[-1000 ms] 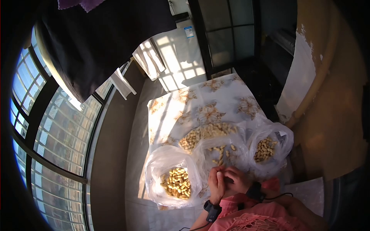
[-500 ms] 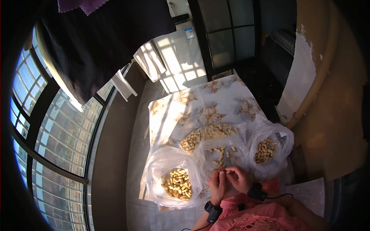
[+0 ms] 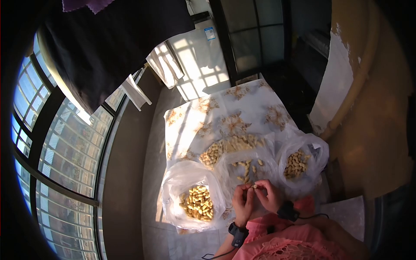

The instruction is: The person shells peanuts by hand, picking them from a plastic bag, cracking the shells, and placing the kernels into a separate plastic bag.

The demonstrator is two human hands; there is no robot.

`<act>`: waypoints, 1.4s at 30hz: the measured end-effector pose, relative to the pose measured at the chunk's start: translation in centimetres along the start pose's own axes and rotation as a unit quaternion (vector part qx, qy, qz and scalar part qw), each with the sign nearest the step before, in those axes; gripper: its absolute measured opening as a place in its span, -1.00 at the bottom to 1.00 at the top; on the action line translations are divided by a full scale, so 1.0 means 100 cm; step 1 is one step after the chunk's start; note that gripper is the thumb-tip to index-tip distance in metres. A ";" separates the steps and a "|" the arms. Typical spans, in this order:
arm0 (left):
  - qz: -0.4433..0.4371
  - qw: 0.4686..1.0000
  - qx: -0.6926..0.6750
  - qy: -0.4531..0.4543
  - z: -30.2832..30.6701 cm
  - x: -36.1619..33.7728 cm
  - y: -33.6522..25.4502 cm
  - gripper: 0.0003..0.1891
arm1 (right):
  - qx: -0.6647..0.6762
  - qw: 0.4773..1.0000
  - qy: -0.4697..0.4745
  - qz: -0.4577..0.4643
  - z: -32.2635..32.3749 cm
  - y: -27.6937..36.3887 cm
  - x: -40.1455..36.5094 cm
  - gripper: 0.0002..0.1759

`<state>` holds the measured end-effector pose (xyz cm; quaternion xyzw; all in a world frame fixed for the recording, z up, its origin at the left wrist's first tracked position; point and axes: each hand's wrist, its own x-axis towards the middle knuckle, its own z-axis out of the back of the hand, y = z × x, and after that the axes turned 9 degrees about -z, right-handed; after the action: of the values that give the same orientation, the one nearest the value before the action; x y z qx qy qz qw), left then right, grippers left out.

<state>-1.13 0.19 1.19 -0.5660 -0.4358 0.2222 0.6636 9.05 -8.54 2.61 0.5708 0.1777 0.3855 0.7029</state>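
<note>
My left hand [image 3: 243,203] and my right hand [image 3: 269,196] meet at the fingertips, pinching a small peanut [image 3: 255,186] between them. Just beyond them lies an open clear bag [image 3: 271,167] with several loose peanuts. A white plastic bag [image 3: 171,190] holding a heap of peanuts stands left of my left hand. On the right, another clear bag [image 3: 320,158] contains more peanuts. Behind the middle bag, a pile of peanuts [image 3: 240,143] is partly covered by clear plastic.
The table [image 3: 186,125] has a white flowered cloth. Barred windows [image 3: 69,151] line the left side. Dark cloth [image 3: 104,47] hangs at the upper left. A white appliance [image 3: 199,60] and a dark-framed glass door [image 3: 247,43] stand beyond the table. A pipe [image 3: 355,95] runs down the right wall.
Both hands have risen slightly, and the peanut between the fingertips shows more clearly. The whole view has shifted a little.
</note>
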 end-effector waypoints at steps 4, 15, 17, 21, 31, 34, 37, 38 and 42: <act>-0.011 1.000 -0.017 0.001 -0.001 0.001 0.000 -0.86 | 0.001 1.000 0.005 -0.016 0.002 0.004 0.000 -0.71; 0.005 1.000 -0.031 -0.001 -0.001 0.001 -0.002 -0.86 | 0.008 1.000 0.003 -0.025 0.002 0.002 0.000 -0.71; 0.005 1.000 -0.025 -0.002 -0.001 0.001 -0.004 -0.86 | 0.012 1.000 0.006 -0.025 0.001 0.002 0.000 -0.70; -0.001 1.000 -0.010 -0.004 0.000 0.001 0.000 -0.86 | 0.022 1.000 0.004 -0.012 0.001 0.004 0.001 -0.66; 0.003 0.998 0.057 0.001 0.002 0.000 0.001 -0.86 | -0.003 1.000 0.005 0.007 0.003 0.014 0.005 -0.71; -0.002 0.999 0.050 -0.006 0.002 0.000 0.001 -0.87 | -0.017 1.000 0.013 -0.009 0.004 0.013 0.004 -0.75; -0.005 0.999 0.050 -0.012 0.002 0.000 0.000 -0.85 | -0.021 1.000 0.005 0.001 0.004 0.013 0.004 -0.76; -0.010 0.998 0.055 -0.013 0.002 0.000 -0.003 -0.83 | -0.030 1.000 0.006 -0.006 0.004 0.015 0.004 -0.76; -0.020 0.999 0.047 -0.014 0.001 0.001 -0.005 -0.78 | -0.031 0.999 0.006 -0.010 0.005 0.017 0.005 -0.77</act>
<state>-1.27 0.19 1.65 -0.5224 -0.4453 0.2364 0.6877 9.16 -8.42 4.41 0.5444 0.1753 0.3869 0.7233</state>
